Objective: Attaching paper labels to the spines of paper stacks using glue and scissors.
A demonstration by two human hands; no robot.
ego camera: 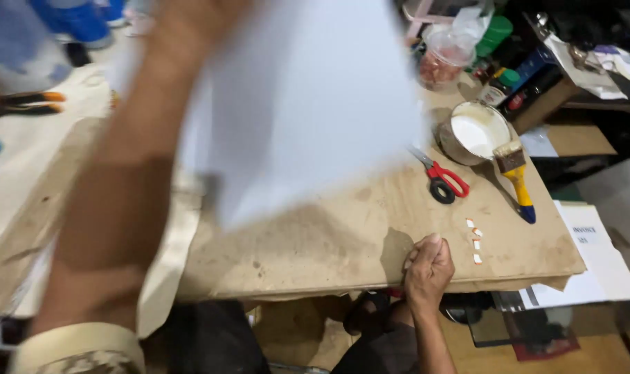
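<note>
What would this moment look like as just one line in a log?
left hand: lifts white sheet | right hand: fist on board edge | nearby: scissors, brush, paint pot

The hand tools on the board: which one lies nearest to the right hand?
The red-handled scissors lie nearest the right hand. The yellow-and-blue-handled paintbrush rests farther right, against the pot of white paint.

The left hand is cut off by the top edge; its blurred forearm point(121, 201) and the blurred white sheet point(308, 104) hide the far workboard. Scissors' point(441, 179) blades are partly covered.
</note>
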